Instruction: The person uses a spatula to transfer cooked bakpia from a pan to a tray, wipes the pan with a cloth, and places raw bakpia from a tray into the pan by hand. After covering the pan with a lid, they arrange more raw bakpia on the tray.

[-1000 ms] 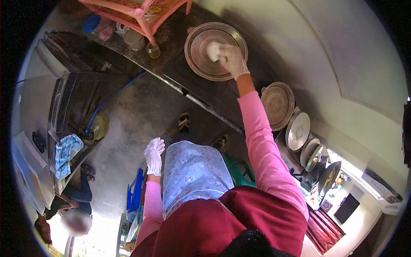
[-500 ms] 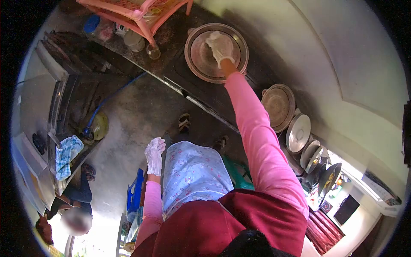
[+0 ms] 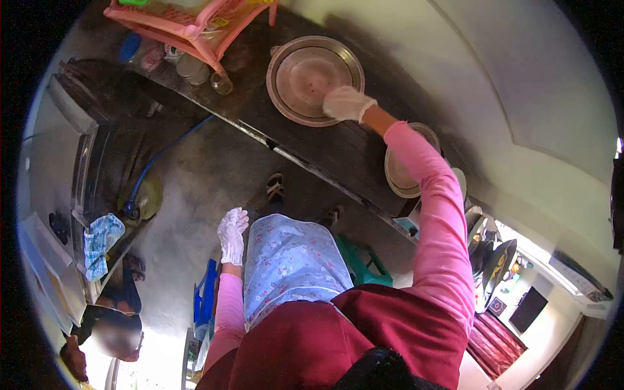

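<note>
My right hand (image 3: 346, 104), in a whitish glove, is over the lower right rim of a large round metal pan (image 3: 305, 78) on the dark counter (image 3: 250, 110). Its fingers are blurred, and what they hold, if anything, cannot be made out. A thin reddish layer or stain covers the inside of the pan. Low beside the floral apron (image 3: 296, 257) hangs my left hand (image 3: 232, 235), also gloved, with its fingers curled loosely and nothing seen in them. Behind my right forearm a second round pan (image 3: 400, 172) is partly hidden.
A pink plastic rack (image 3: 195, 36) and jars (image 3: 190, 67) stand at the counter's far left. Round lids and pans lean along the wall at right. A green stool (image 3: 367, 263) and blue chair (image 3: 206, 296) flank me. Another person (image 3: 127, 296) is at lower left.
My right hand has moved from the middle of the large pan toward its lower right rim, and the elbow has swung right. My left hand stays nearly in place. The view has shifted slightly.
</note>
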